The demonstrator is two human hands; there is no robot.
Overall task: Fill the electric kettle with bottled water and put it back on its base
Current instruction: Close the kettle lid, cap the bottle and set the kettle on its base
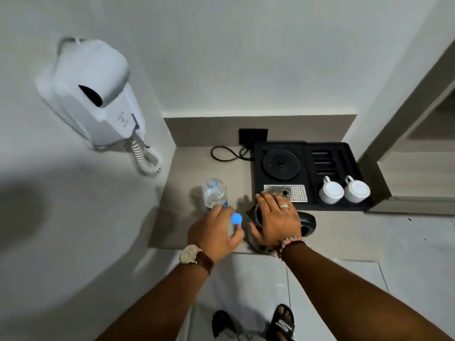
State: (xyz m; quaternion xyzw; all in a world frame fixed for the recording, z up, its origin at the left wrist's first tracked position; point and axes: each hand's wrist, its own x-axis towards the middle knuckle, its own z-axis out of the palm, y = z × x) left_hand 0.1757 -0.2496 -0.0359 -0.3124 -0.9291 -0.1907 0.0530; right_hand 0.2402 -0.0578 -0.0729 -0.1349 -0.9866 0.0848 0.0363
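A clear water bottle (214, 193) stands uncapped on the counter, left of the tray. My left hand (216, 232) is just in front of it and pinches its blue cap (236, 219) between thumb and fingers. The steel kettle (254, 215), with its black handle (307, 222) pointing right, stands on the counter near the front edge. My right hand (275, 217) lies palm-down over its top with the thumb round its left side, hiding the lid and opening. The round black kettle base (281, 164) sits bare in the black tray (349, 148) behind.
Two white cups (331, 191) (357, 190) stand upside down in the tray's right part, beside a metal drip grid (296, 191). A black cord (226, 155) runs to a wall socket (253, 136). A wall-mounted hair dryer (98, 94) hangs at the left. The counter edge lies just under my wrists.
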